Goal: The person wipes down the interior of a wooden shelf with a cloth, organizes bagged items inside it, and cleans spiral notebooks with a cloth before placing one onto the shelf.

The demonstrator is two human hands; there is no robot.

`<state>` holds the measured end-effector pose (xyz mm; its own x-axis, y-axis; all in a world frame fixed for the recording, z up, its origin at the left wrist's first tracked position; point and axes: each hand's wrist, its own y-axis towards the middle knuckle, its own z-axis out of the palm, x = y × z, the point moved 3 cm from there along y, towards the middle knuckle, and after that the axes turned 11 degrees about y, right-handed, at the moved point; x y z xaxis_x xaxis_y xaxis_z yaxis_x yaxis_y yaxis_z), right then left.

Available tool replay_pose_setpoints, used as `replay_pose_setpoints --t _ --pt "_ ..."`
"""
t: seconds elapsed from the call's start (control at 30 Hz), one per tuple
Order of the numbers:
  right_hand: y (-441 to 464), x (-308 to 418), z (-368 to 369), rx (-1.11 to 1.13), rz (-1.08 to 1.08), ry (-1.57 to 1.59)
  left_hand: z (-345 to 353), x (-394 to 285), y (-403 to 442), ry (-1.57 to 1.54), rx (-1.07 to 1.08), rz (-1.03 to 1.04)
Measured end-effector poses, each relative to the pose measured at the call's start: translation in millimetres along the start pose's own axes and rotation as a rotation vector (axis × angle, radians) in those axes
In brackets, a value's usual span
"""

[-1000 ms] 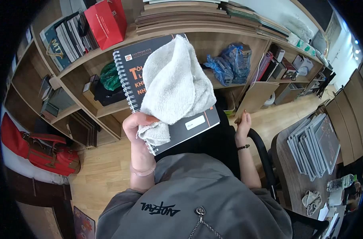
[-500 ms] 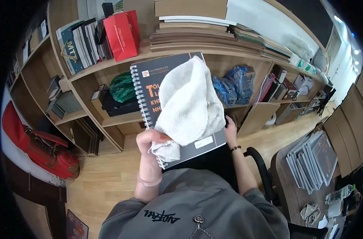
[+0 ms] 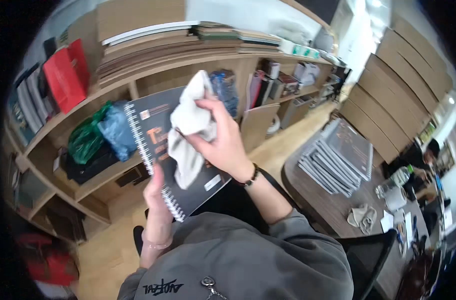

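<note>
A dark grey spiral-bound notebook point(image 3: 160, 120) with orange lettering is held up in front of me, tilted. My left hand point(image 3: 158, 192) grips its lower spiral edge, thumb on the cover. With the fingers of my right hand point(image 3: 223, 137) I pinch a crumpled white cloth point(image 3: 190, 115), which lies against the notebook's cover and hides part of the lettering. A dark bead bracelet circles my right wrist.
On the table point(image 3: 333, 217) to the right lies a stack of spiral notebooks point(image 3: 333, 157), with another cloth point(image 3: 362, 218), a plastic bottle point(image 3: 394, 180) and a paper roll point(image 3: 395, 198). Shelves point(image 3: 188, 67) stand ahead, holding a red bag point(image 3: 65, 77) and cardboard sheets. A person point(image 3: 423, 160) is at the far right.
My right hand has come from the notebook's right edge onto the cloth, which my left hand has let go. My left hand now holds the spiral edge. The view has swung right.
</note>
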<state>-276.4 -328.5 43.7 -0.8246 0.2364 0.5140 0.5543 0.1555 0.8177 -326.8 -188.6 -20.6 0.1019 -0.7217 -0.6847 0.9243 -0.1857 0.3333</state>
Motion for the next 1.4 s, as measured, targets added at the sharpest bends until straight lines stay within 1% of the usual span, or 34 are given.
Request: replay_pose_setpoints --t 0.07,0.1,0.13,0.17,0.2,0.23,0.27,0.3,0.33,0.37,0.4,0.43,0.47,0.5,0.57,0.6,0.63,0.7,0.73,0.8,0.83,0.87,0.9,0.97,1.0,1.03,1.1,1.13,1.23,1.27,1.33,1.37,1.4 --pt "-0.6 8.1 -10.9 -0.105 -0.015 0.088 -3.9 10.6 3.6 -0.008 0.115 0.016" --pt "-8.4 22.4 -14.3 -0.069 -0.112 -0.122 12.3 15.0 5.1 -0.025 0.17 -0.013" --pt "-21.1 38.0 -11.4 -0.022 -0.199 -0.316 25.9 10.3 2.6 -0.047 0.09 0.019" --pt "-37.3 51.8 -11.0 -0.041 -0.191 -0.336 30.6 7.4 0.0 -0.063 -0.008 0.055" --pt "-55.9 67.5 -6.7 0.086 -0.241 -0.317 27.6 10.4 0.6 -0.062 -0.001 0.04" --pt "-68.3 77.0 -5.8 0.218 -0.29 -0.29 21.7 14.8 1.9 -0.091 0.083 -0.005" --pt "-70.6 78.2 -12.8 0.216 -0.284 -0.291 15.3 18.7 4.5 -0.12 0.166 -0.046" --pt "-68.2 76.7 -24.3 0.149 -0.281 -0.387 15.0 21.2 7.7 -0.153 0.253 -0.082" --pt "-63.8 75.0 -38.8 0.085 -0.275 -0.488 16.7 25.9 13.4 -0.162 0.258 -0.085" --pt "-59.9 74.5 -54.4 0.025 -0.264 -0.593 27.0 33.5 21.0 -0.183 0.342 -0.145" --pt "-52.6 75.6 -71.4 0.032 -0.253 -0.611 39.0 41.8 28.4 -0.208 0.429 -0.208" --pt "-43.1 78.7 -93.8 -0.123 -0.213 -0.709 49.6 49.0 33.6 -0.231 0.521 -0.272" --pt "-38.2 85.1 -110.8 -0.287 -0.177 -0.811 57.2 53.7 39.8 -0.246 0.541 -0.288" --pt "-39.0 95.6 -116.2 -0.3 -0.171 -0.847 67.7 58.2 45.9 -0.291 0.616 -0.348" --pt "-47.0 122.3 -115.3 -0.202 -0.112 -0.952 93.8 67.2 54.9 -0.385 0.787 -0.473" --pt "-53.3 131.2 -114.8 -0.154 -0.077 -1.002 107.7 67.7 55.9 -0.403 0.824 -0.496" --pt "-60.7 137.4 -116.8 -0.171 -0.069 -1.042 122.0 65.2 54.8 -0.34 0.826 -0.524" --pt "-74.3 145.1 -118.5 -0.108 -0.052 -1.018 142.7 63.5 52.8 -0.213 0.818 -0.561" --pt "-78.2 147.9 -121.6 -0.074 -0.043 -0.999 147.5 70.2 53.4 -0.226 0.841 -0.57" --pt "-85.2 160.6 -140.6 -0.388 -0.065 -1.137 151.3 89.4 49.0 -0.28 1.019 -0.623" --pt "-89.4 163.1 -151.7 -0.605 -0.153 -1.095 149.3 92.7 46.5 -0.301 1.099 -0.649" --pt "-94.5 165.2 -160.5 -0.819 -0.246 -1.041 145.2 89.9 45.9 -0.302 1.102 -0.656" --pt "-97.9 169.3 -159.9 -0.819 -0.243 -1.044 141.2 83.7 43.4 -0.274 1.144 -0.66" --pt "-101.5 180.2 -149.6 -0.466 -0.223 -1.117 137.5 71.7 37.4 -0.236 1.225 -0.656" --pt "-100.3 183.1 -145.7 -0.286 -0.214 -1.146 136.4 67.4 36.3 -0.25 1.224 -0.649" --pt "-93.6 179.0 -139.3 -0.275 -0.215 -1.146 132.1 62.0 39.0 -0.341 1.095 -0.645" --pt "-81.2 150.9 -110.4 0.054 -0.156 -0.881 113.3 53.5 40.8 -0.49 0.788 -0.631" --pt "-80.0 143.4 -106.0 0.067 -0.158 -0.831 102.9 52.6 39.9 -0.473 0.742 -0.617" --pt "-61.5 111.0 -100.0 0.175 -0.088 -0.76 73.0 59.0 51.3 -0.368 0.547 -0.445" --pt "-54.4 102.0 -102.2 0.204 -0.102 -0.715 64.9 60.9 51.0 -0.359 0.502 -0.416" --pt "-43.9 89.5 -123.0 -0.285 -0.023 -0.764 58.1 65.2 48.2 -0.337 0.602 -0.409" --pt "-42.7 88.5 -117.7 -0.277 -0.022 -0.739 57.6 63.8 46.6 -0.324 0.661 -0.416" --pt "-42.1 90.8 -107.1 -0.138 -0.046 -0.732 56.9 59.6 45.5 -0.313 0.639 -0.411"
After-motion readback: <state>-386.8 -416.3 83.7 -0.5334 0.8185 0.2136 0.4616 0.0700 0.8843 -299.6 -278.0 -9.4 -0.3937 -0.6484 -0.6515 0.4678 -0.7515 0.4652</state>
